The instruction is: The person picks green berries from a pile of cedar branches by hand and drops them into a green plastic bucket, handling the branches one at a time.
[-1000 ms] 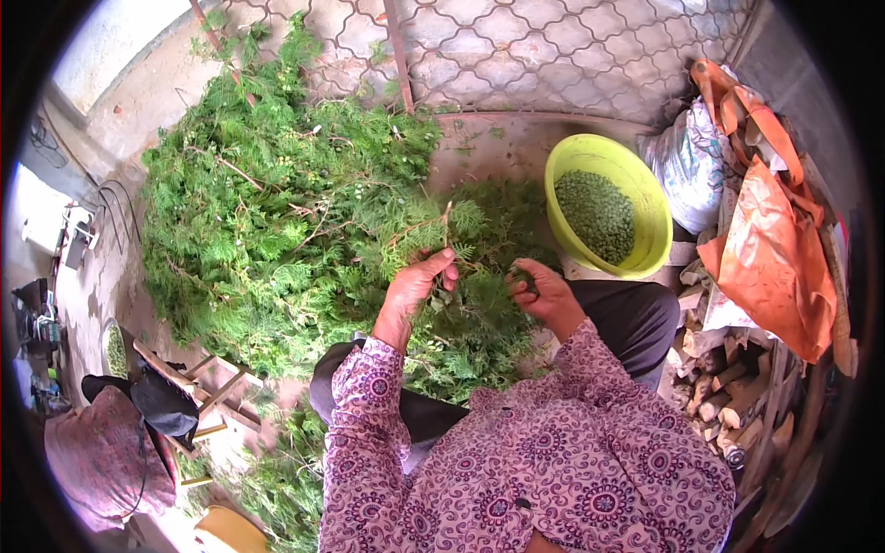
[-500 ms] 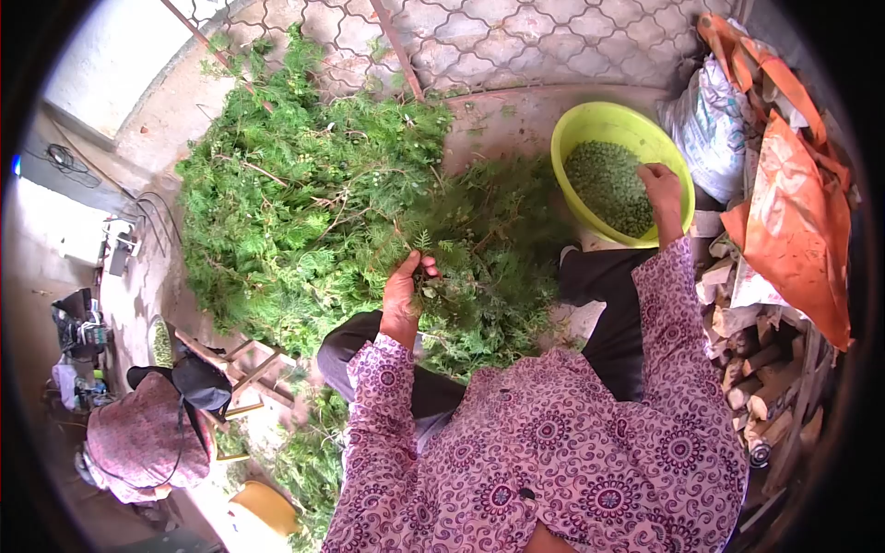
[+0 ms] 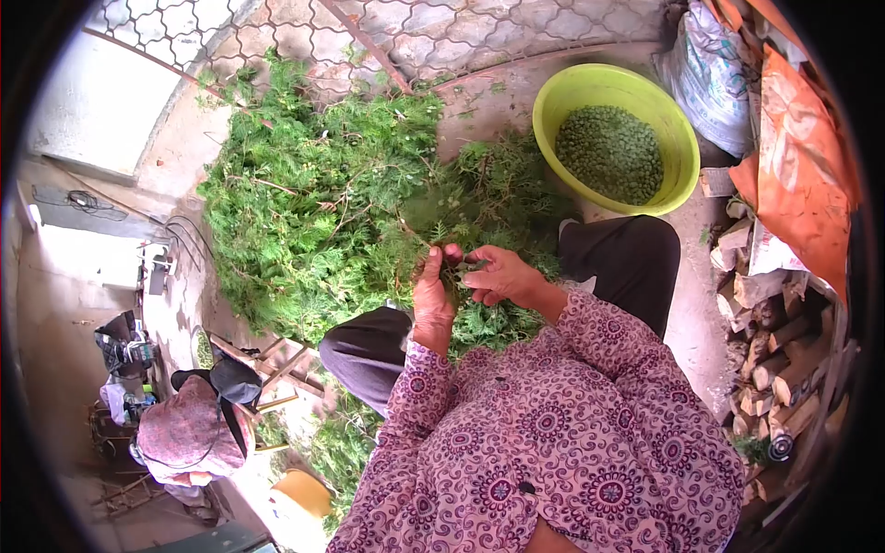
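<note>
- Left hand: thumb and fingers pinched closed on a green sprig.
- Right hand: fingers curled in, touching the sprig; whether they grip anything, I cannot tell.
- Branches: heaped beyond the hands and to the left.
- Tub: far right, holding green pods.
- Firewood: stacked at right.
</note>
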A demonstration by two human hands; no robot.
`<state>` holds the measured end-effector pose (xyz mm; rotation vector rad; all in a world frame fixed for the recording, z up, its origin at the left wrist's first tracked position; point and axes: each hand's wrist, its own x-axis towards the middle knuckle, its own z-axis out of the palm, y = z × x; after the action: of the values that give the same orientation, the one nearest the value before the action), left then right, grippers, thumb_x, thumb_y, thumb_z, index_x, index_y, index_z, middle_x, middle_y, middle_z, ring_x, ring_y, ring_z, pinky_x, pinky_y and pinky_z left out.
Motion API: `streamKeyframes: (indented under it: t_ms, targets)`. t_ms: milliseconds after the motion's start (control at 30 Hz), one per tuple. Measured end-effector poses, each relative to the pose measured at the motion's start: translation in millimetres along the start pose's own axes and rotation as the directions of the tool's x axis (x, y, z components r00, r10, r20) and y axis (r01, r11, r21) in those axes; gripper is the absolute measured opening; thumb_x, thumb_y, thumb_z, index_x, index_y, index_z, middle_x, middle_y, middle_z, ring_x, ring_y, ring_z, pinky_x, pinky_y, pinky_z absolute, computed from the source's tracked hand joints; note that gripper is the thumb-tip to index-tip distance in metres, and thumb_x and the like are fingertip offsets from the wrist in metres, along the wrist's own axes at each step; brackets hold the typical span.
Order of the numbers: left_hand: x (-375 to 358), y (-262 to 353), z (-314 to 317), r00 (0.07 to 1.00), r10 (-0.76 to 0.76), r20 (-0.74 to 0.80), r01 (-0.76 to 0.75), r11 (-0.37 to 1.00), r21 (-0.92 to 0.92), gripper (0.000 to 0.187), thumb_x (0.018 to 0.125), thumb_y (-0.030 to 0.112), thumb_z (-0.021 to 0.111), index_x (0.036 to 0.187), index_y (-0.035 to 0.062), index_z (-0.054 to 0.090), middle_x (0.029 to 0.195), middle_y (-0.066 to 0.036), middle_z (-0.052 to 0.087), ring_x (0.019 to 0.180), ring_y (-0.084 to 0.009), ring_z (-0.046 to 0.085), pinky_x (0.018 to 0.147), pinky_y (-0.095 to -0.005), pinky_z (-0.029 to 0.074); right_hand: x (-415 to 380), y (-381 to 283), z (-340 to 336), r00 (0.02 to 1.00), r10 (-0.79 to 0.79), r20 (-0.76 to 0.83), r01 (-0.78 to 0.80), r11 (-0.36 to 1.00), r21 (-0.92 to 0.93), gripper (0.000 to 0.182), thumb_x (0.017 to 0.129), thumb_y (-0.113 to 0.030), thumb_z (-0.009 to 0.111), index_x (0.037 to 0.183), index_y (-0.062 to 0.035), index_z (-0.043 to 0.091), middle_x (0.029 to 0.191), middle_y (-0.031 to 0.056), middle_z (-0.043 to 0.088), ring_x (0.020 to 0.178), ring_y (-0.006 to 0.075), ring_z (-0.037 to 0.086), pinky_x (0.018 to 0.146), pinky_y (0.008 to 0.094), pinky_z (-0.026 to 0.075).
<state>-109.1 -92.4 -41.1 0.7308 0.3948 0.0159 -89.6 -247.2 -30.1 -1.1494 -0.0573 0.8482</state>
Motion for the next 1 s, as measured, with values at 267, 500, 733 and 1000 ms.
streamKeyframes:
  t_ms: [267,500,733,1000]
  targets:
    - [-13.6,-13.0,32.4,0.995,-0.072,0.073,0.056,0.978,0.201,0.027,0.088,0.029,0.051,0.091,0.0028,0.057,0.081,-0.008,0.059,0.074,-0.0193,0.056,0.067,-0.0317,0.048,-11.4,-6.2,-0.7,0.996,-0.088,-0.035,0.089,0.996,0.032,0.052,0.071,-0.016,0.067,0.113,0.0023,0.042,0.082,0.0098,0.057,0.060,0.0141,0.059,0.050,0.0251,0.050]
    - [-15.8,-16.0,54.3,0.999,-0.035,-0.007,0.035,0.948,0.317,0.026,0.088,0.028,0.051,0.091,0.0032,0.057,0.077,-0.008,0.058,0.060,-0.0168,0.055,0.049,-0.0280,0.046,-9.1,0.3,-5.0,0.977,-0.199,-0.074,0.205,0.976,0.073,0.038,0.076,-0.014,0.062,0.107,-0.0001,0.045,0.077,0.0056,0.057,0.057,0.0101,0.055,0.048,0.0217,0.044]
    - [-20.3,-17.0,64.7,0.998,-0.066,-0.005,0.063,0.936,0.346,0.026,0.088,0.029,0.049,0.095,0.0040,0.056,0.068,-0.005,0.056,0.046,-0.0141,0.049,0.036,-0.0261,0.038,-12.9,-1.2,-5.4,0.949,-0.283,-0.142,0.296,0.952,0.078,0.030,0.077,-0.015,0.060,0.100,0.0007,0.048,0.071,0.0058,0.056,0.053,0.0093,0.055,0.043,0.0227,0.043]
    - [-13.6,-23.3,40.0,0.998,-0.016,-0.056,0.038,0.907,0.419,0.018,0.085,0.021,0.057,0.088,0.0031,0.058,0.075,-0.004,0.058,0.058,-0.0117,0.055,0.045,-0.0226,0.042,-17.9,-5.6,-12.0,0.951,-0.300,-0.073,0.300,0.954,-0.014,0.021,0.078,-0.010,0.057,0.094,-0.0005,0.049,0.069,0.0042,0.056,0.053,0.0094,0.056,0.044,0.0211,0.042]
